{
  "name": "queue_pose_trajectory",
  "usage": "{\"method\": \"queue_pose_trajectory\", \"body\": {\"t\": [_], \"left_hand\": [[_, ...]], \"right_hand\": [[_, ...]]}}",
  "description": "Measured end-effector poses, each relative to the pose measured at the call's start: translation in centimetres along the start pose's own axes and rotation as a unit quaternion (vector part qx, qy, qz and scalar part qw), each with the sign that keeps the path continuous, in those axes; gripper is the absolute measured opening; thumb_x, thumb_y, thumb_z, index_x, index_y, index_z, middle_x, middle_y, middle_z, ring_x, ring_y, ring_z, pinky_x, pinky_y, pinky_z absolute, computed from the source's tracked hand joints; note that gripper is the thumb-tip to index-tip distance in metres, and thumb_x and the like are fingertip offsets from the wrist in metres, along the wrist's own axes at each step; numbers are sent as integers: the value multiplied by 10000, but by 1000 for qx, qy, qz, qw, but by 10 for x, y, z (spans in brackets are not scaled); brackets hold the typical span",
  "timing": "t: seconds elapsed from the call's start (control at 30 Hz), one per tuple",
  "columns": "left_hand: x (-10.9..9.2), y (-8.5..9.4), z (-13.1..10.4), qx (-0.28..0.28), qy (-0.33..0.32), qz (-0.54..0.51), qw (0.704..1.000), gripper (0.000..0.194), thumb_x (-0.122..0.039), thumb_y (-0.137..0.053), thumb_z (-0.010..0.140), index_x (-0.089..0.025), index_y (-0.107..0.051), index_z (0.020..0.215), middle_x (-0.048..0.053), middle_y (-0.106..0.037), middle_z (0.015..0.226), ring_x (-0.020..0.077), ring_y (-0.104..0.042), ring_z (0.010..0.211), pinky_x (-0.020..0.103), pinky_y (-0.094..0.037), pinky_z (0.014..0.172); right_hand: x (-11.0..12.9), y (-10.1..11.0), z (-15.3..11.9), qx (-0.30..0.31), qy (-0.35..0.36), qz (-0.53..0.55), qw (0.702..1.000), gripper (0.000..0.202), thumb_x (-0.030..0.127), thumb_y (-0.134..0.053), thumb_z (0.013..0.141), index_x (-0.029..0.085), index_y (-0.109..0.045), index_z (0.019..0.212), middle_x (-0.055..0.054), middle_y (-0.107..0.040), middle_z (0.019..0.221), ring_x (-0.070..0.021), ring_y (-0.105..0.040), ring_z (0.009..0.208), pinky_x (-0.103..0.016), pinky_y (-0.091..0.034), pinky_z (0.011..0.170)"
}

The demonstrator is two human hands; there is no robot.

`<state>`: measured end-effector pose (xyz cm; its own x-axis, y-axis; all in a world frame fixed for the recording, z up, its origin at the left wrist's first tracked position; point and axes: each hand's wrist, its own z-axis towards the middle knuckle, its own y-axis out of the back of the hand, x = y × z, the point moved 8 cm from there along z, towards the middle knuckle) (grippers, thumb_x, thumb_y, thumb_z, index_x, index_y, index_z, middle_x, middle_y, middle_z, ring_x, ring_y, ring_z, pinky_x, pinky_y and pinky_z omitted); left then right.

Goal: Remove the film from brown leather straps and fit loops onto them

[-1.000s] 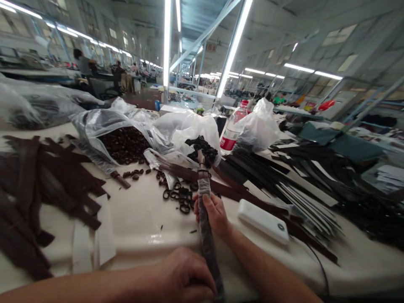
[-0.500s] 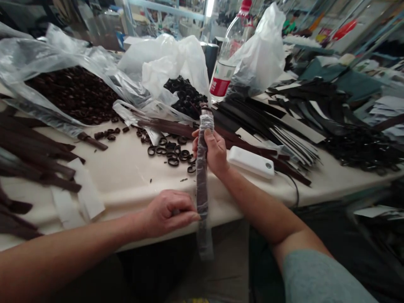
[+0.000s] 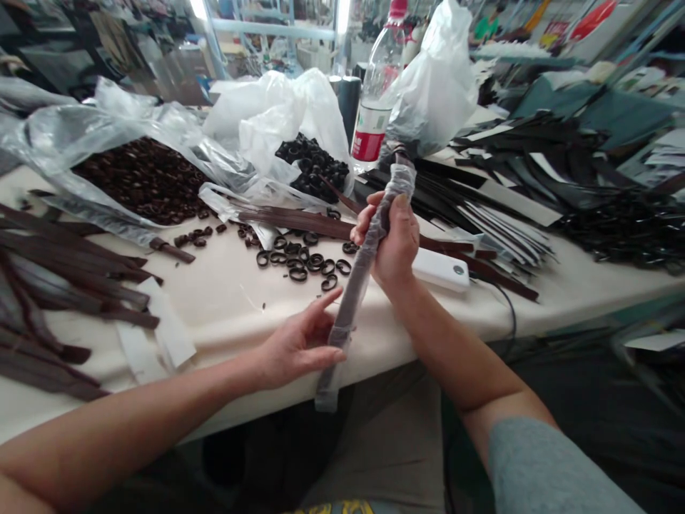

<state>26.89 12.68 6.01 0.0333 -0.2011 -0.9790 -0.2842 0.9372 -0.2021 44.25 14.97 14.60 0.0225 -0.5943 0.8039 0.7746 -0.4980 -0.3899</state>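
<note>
My right hand (image 3: 397, 239) is wrapped around the upper part of a dark brown leather strap bundle in a clear plastic sleeve (image 3: 353, 300). The sleeve is bunched up near its top, where a bit of bare brown strap (image 3: 400, 153) sticks out. It slants down to the left, its lower end hanging past the table edge. Beside the lower part, my left hand (image 3: 300, 343) is open with thumb and fingers apart. The thumb tip is at the sleeve; whether it touches, I cannot tell. Several dark strap loops (image 3: 298, 274) lie on the table behind.
Plastic bags of brown loops (image 3: 144, 178) and black loops (image 3: 310, 164) stand at the back, near a bottle (image 3: 369, 132). Brown straps (image 3: 69, 271) lie at left, black straps (image 3: 514, 157) at right. A white device with a cable (image 3: 442, 270) sits beside my right wrist.
My right hand has moved right and up, tilting the sleeved straps from upright to a slant. The left hand's fingers have spread from a curled position. The view has shifted slightly.
</note>
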Motion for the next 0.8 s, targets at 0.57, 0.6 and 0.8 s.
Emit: {"method": "queue_pose_trajectory", "body": {"t": [0.57, 0.6, 0.8], "left_hand": [[-38, -69, -40, 201, -12, 358, 912, 113, -219, -655, 869, -149, -743, 874, 1, -686, 669, 89, -573, 573, 176, -396, 544], [-35, -76, -42, 210, -26, 381, 900, 103, -224, -670, 862, -154, -746, 860, 2, -687, 662, 92, -579, 568, 179, -393, 538], [-15, -103, -56, 208, -83, 503, 835, 116, -277, -674, 861, -211, -739, 790, -2, -704, 645, 144, -642, 579, 230, -383, 506]], "right_hand": [[96, 95, -201, 12, -181, -264, 947, 247, 463, -689, 858, 228, -760, 832, -81, -696, 821, -230, -648, 761, -332, -539, 645], [87, 98, -219, -13, -211, -258, 943, 270, 489, -707, 836, 225, -755, 806, -76, -699, 810, -226, -651, 755, -321, -541, 646], [29, 78, -314, -34, -504, -54, 861, 626, 768, -523, 818, 180, -731, 871, -74, -680, 646, -193, -609, 505, -310, -497, 500]]}}
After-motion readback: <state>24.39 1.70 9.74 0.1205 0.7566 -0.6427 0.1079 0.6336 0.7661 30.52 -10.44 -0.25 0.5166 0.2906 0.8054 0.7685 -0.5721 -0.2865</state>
